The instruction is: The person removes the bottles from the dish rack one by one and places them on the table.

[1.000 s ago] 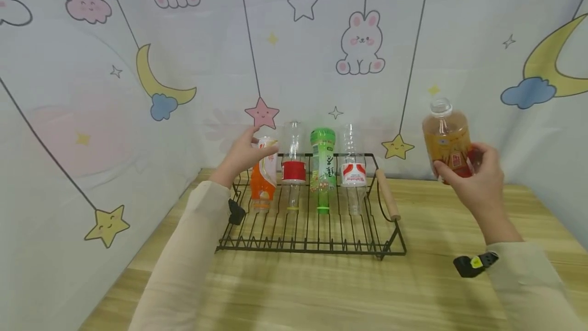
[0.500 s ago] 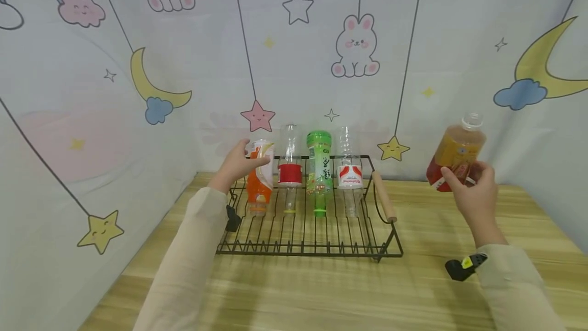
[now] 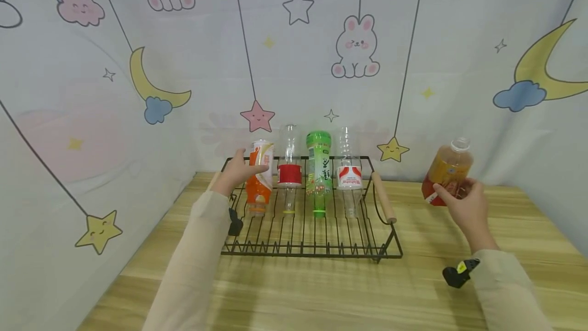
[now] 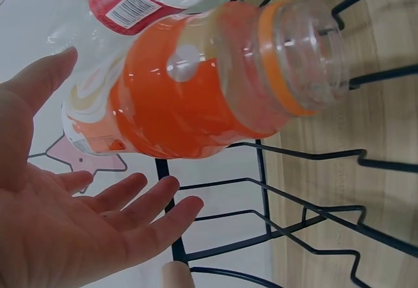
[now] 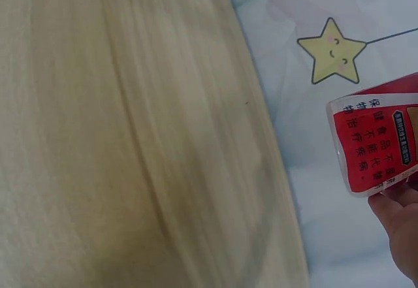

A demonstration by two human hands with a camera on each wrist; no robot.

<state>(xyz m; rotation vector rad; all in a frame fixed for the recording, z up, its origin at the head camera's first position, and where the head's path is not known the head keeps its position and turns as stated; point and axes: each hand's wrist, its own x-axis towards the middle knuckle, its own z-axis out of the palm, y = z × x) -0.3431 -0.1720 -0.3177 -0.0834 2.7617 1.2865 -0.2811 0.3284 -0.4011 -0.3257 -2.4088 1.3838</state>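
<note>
My right hand (image 3: 464, 213) grips an amber plastic bottle (image 3: 450, 170) with a yellow and red label. Its capless mouth points up and it tilts slightly, over the right part of the table; the right wrist view catches only its red label (image 5: 375, 141). My left hand (image 3: 239, 172) spreads its fingers beside an orange-and-white bottle (image 3: 259, 188) at the left of the black wire rack (image 3: 312, 255). In the left wrist view the fingers (image 4: 153, 200) are extended, apart from that bottle, whose open neck (image 4: 313, 56) faces down the rack.
Also in the rack, necks down, lean a clear bottle with a red label (image 3: 289, 173), a green bottle (image 3: 319, 178) and a clear bottle with a white-and-red label (image 3: 350, 178). A wooden handle (image 3: 383, 197) lines the rack's right side. Behind hangs a cartoon-printed cloth (image 3: 298, 65).
My right hand has lowered the amber bottle toward the table; its lean to the right grew, then eased. My left hand has dropped slightly beside the orange bottle. The head view has shifted a little.
</note>
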